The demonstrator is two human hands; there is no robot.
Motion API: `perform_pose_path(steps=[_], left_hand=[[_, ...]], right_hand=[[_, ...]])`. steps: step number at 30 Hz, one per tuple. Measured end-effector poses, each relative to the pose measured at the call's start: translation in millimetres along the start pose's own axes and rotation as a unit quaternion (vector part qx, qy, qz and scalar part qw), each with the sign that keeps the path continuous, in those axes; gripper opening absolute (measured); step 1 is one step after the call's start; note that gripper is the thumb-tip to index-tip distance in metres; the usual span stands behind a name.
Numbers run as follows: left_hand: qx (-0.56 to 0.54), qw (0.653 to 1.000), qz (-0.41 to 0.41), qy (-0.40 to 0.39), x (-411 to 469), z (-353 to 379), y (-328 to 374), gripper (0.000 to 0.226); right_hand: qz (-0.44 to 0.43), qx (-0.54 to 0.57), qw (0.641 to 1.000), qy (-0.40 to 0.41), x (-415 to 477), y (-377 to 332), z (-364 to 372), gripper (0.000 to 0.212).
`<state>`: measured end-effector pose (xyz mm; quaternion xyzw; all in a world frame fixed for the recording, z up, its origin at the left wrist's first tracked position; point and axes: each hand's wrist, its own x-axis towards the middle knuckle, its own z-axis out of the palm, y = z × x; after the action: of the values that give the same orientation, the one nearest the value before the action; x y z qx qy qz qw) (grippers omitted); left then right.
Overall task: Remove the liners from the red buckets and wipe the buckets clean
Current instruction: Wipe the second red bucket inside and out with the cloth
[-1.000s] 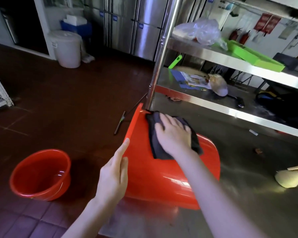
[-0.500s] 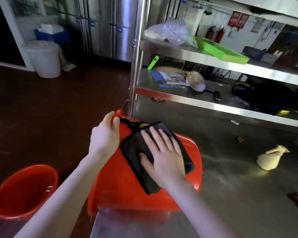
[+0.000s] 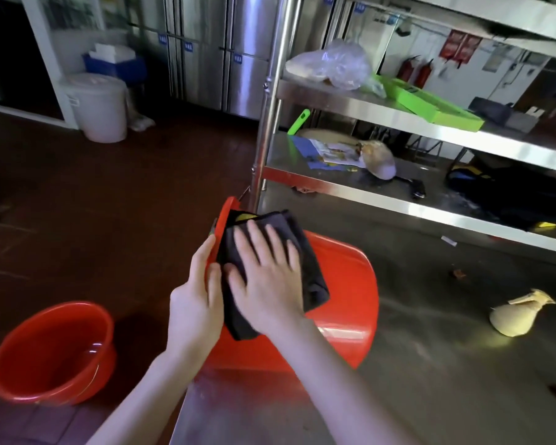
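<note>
Now, right grip (image 3: 270, 284) spread flat on cloth (image 3: 313, 277), left grip (image 3: 196, 305) curled round bucket (image 3: 345, 284) rim.

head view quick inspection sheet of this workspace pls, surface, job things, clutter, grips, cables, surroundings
surface: steel table, smeared, with small scraps on it
job's things: tipped bucket lies on its side at the table's corner; dark cloth is spread on its wall; floor bucket stands upright on the tiles, left of the table
clutter: beige pouch on the table; plastic bag and green tray on the shelves
grips: left hand grips the tipped bucket's rim; right hand presses flat on the dark cloth
cables: nothing seen
surroundings: white bin, steel cabinets and fire extinguishers at the back
</note>
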<state>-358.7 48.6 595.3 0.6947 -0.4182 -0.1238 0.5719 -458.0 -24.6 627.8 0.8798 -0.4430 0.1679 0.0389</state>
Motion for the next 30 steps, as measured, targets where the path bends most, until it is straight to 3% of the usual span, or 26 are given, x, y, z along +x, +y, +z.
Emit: perform_pose_path(steps=[2,4,6,10,13,15,19,22,26,30], left_hand=[[-0.008,1.000,0.006,-0.006,1.0,-2.4,-3.5,0.042],[-0.005,1.000,0.019,-0.013,-2.0,-2.3,-4.4,0.042],[-0.017,0.999,0.019,-0.020,-6.5,-0.6,-6.4,0.040],[-0.059,0.998,0.015,-0.022,-18.1,-4.7,-12.3,0.047],[-0.057,0.998,0.030,-0.013,-24.7,-5.7,-17.7,0.047],[-0.045,0.998,0.043,-0.008,-28.9,-5.8,-23.9,0.042],[-0.020,0.999,0.034,-0.009,-37.0,-12.6,-33.4,0.052],[-0.040,0.999,-0.002,-0.026,-30.1,-24.9,-24.4,0.045],[-0.001,0.999,0.015,-0.042,24.4,-16.5,16.9,0.040],[0.071,0.991,-0.066,-0.094,74.4,8.0,44.7,0.042]], right_hand=[[-0.048,-0.001,0.999,0.013,-7.0,-7.0,6.0,0.059],[-0.022,0.002,0.999,0.025,-11.3,13.2,5.0,0.058],[0.057,-0.027,0.998,0.028,-13.2,49.9,1.8,0.058],[0.282,0.030,0.952,-0.112,2.9,135.3,-16.4,0.056],[0.333,0.055,0.925,-0.173,24.5,142.6,-23.9,0.054],[0.289,0.037,0.945,-0.146,40.3,112.5,-18.8,0.050],[0.090,0.010,0.995,-0.044,36.2,22.2,-2.2,0.053],[0.033,-0.019,0.999,0.005,14.6,2.1,-0.6,0.059],[-0.028,-0.013,0.999,0.034,-17.1,6.6,3.1,0.059],[-0.123,-0.003,0.992,0.029,-50.6,27.9,10.1,0.061]])
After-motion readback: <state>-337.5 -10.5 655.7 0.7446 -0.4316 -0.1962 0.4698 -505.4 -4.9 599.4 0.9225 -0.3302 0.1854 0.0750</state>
